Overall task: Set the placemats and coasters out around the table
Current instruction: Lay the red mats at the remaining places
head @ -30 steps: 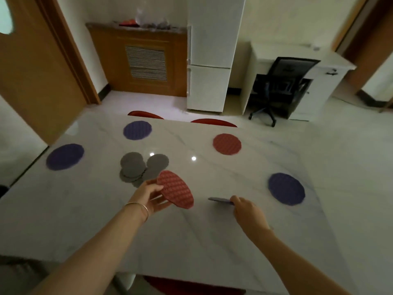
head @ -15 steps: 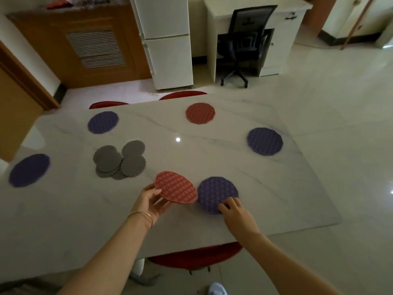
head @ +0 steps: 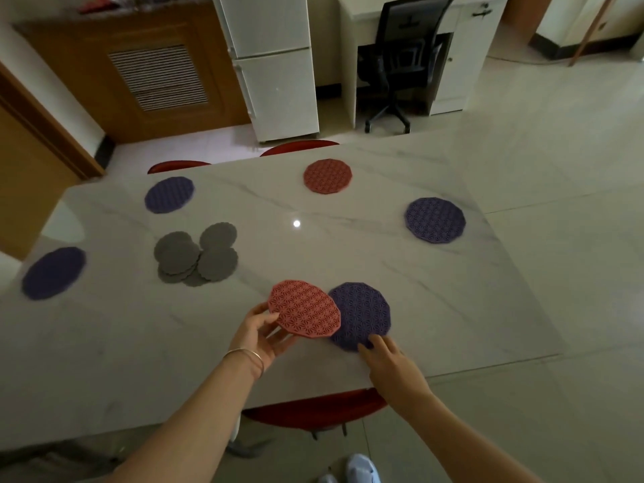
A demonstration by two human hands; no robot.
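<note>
Beside the grey coasters [head: 195,254], a held red placemat [head: 304,309] apparently overlaps a purple placemat [head: 366,313].

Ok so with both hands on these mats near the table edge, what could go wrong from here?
1. The purple lattice placemat under the right hand lies close to the marble table's near edge; a careless push could send it off.
2. The red lattice placemat held by the left hand overlaps the purple one and might drag it when moved.
3. The grey scalloped coasters sit in a loose pile that a passing arm could scatter.
</note>
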